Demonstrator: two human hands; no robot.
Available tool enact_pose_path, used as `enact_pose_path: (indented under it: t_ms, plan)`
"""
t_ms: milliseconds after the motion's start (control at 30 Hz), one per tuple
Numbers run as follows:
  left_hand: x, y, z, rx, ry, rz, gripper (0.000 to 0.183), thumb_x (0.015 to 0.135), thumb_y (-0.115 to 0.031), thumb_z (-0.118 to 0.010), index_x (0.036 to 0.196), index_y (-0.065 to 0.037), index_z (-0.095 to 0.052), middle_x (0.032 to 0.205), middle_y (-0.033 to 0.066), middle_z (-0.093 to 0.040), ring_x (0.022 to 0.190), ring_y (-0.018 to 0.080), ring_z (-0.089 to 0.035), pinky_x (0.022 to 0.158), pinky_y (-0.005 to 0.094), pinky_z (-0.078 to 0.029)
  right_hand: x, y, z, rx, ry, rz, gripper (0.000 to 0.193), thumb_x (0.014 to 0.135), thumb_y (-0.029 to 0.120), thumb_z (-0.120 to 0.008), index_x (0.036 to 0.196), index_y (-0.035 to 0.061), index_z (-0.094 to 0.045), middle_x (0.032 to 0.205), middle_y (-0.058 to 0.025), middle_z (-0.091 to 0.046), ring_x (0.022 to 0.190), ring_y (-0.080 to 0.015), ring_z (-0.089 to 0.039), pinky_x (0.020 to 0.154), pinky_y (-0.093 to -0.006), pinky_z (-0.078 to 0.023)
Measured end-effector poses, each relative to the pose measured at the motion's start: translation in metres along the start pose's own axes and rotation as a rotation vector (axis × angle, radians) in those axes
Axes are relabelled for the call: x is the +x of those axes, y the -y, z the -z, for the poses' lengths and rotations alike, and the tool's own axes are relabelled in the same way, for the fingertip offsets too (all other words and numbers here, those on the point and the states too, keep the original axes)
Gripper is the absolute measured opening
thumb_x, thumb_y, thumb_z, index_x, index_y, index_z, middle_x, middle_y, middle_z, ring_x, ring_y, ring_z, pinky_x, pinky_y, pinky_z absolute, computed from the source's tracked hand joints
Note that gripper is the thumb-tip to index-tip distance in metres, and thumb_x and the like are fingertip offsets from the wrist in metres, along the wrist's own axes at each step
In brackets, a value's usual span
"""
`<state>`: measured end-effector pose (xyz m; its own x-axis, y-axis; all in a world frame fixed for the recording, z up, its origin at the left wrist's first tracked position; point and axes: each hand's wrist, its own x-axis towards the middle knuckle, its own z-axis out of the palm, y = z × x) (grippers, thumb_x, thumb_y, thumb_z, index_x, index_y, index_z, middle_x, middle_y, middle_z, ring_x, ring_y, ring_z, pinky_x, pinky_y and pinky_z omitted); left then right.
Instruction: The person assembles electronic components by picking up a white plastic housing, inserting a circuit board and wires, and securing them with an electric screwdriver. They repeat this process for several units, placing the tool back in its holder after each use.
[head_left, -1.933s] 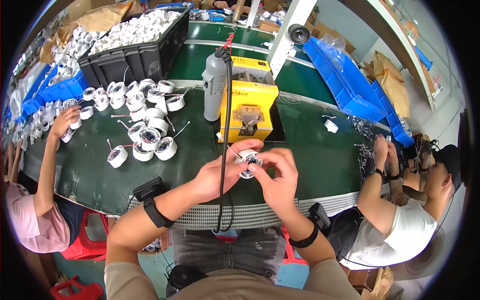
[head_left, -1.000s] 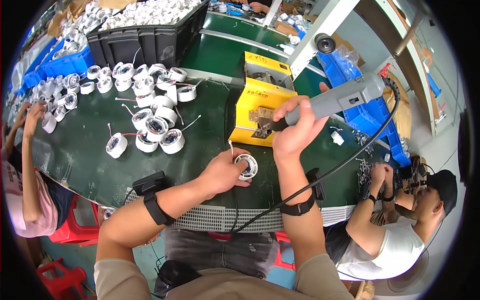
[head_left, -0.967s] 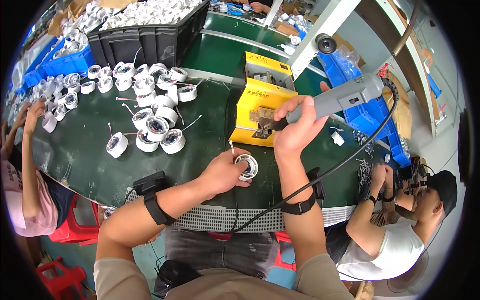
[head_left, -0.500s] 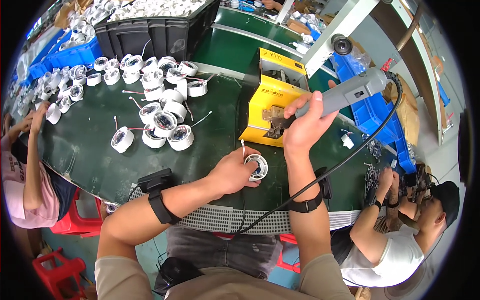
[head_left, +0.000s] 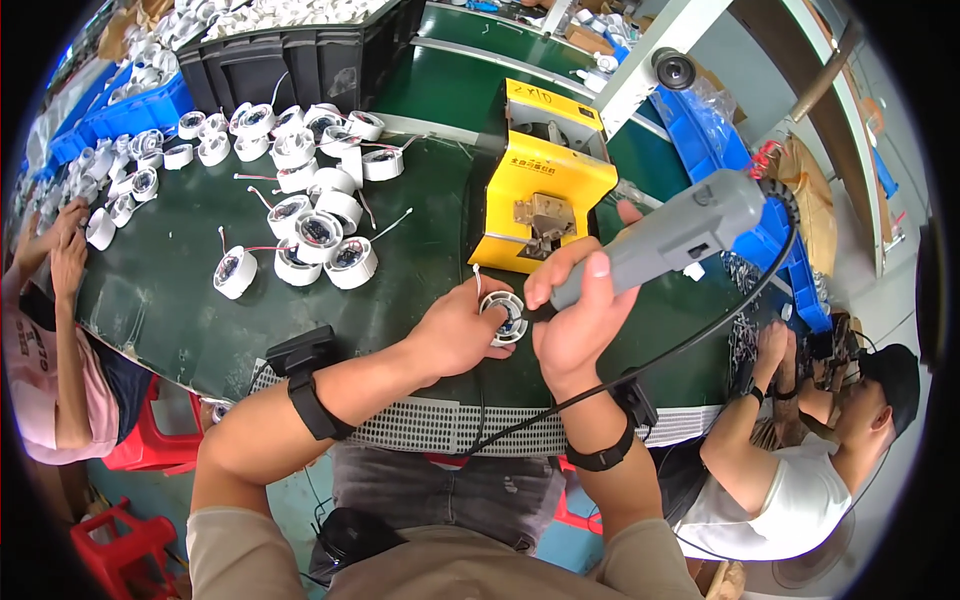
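Observation:
My left hand [head_left: 452, 332] is closed round a small white ring-shaped housing [head_left: 516, 332] with a dark circuit board inside, its short white wire sticking up. Wrapped in my right hand [head_left: 578, 318] is a grey electric screwdriver [head_left: 672, 242], tilted with its black nose low at the housing's right side. The thin bit is hard to make out, so I cannot tell whether it touches the housing. Just beyond both hands stands a yellow screw feeder [head_left: 545, 180] with a metal pick-up block on its front.
Several white housings with wires [head_left: 318, 232] stand at the left, before a black crate [head_left: 300, 65] heaped with white parts. The screwdriver's black cable [head_left: 690, 345] loops across my right forearm. Blue bins [head_left: 765, 240] line the right. People sit working at both sides.
My right hand has brought the screwdriver from the feeder's front down and left to the housing. My left hand keeps its hold on the housing; the view has shifted slightly.

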<state>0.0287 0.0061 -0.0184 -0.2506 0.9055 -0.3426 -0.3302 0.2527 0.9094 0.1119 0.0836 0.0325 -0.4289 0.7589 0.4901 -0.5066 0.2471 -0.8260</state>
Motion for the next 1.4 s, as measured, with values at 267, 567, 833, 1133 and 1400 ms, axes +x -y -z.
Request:
enact_pose_path:
  t_ms: [267, 567, 833, 1133, 1400]
  plan:
    - [-0.001, 0.002, -0.002, 0.022, -0.046, -0.048, 0.026, 0.096, -0.010, -0.046, 0.115, 0.006, -0.049, 0.106, 0.0168, -0.060, 0.084, 0.0205, -0.067, 0.074, 0.0301, -0.059, -0.007, -0.008, 0.003, -0.008, 0.017, -0.040, 0.060, 0.091, 0.027, -0.055, 0.136, 0.0055, -0.023, 0.065, -0.0067, -0.045, 0.047, -0.0152, -0.046, 0.045, -0.0292, -0.043]
    - [0.004, 0.001, -0.006, 0.002, -0.056, -0.076, 0.027, 0.096, -0.012, -0.047, 0.115, 0.007, -0.050, 0.104, 0.0161, -0.061, 0.083, 0.0207, -0.067, 0.073, 0.0316, -0.059, -0.008, -0.013, 0.009, 0.041, 0.069, -0.042, 0.053, 0.092, 0.028, -0.053, 0.130, 0.0041, -0.027, 0.066, -0.0076, -0.045, 0.048, -0.0155, -0.046, 0.046, -0.0293, -0.044]
    - [-0.018, -0.038, 0.037, 0.763, -0.111, -0.231, 0.030, 0.086, -0.009, -0.056, 0.114, 0.002, -0.057, 0.085, 0.0160, -0.067, 0.076, 0.0253, -0.069, 0.062, 0.0320, -0.056, 0.005, -0.023, 0.046, 0.143, 0.335, 0.006, 0.069, 0.092, 0.057, -0.047, 0.133, 0.0044, -0.032, 0.087, -0.0123, -0.056, 0.080, -0.0231, -0.058, 0.075, -0.0372, -0.049]
    - [-0.056, -0.080, 0.098, 1.059, -1.218, -0.728, 0.040, 0.083, -0.021, -0.068, 0.115, -0.001, -0.058, 0.100, 0.0194, -0.064, 0.087, 0.0350, -0.064, 0.076, 0.0406, -0.050, 0.091, -0.016, 0.296, -1.829, -0.224, -0.092, 0.037, 0.072, 0.027, -0.074, 0.103, 0.0102, -0.064, 0.105, -0.0131, -0.062, 0.099, -0.0341, -0.058, 0.086, -0.0462, -0.047]
    - [-0.030, -0.021, 0.009, 0.366, 0.262, -0.344, 0.052, 0.094, -0.024, -0.060, 0.137, -0.002, -0.041, 0.122, 0.0129, -0.057, 0.099, 0.0168, -0.061, 0.082, 0.0314, -0.053, -0.017, 0.019, 0.131, -1.221, 0.009, 0.342, 0.025, 0.069, 0.014, -0.076, 0.086, 0.0033, -0.061, 0.084, -0.0140, -0.061, 0.077, -0.0336, -0.058, 0.071, -0.0407, -0.046]
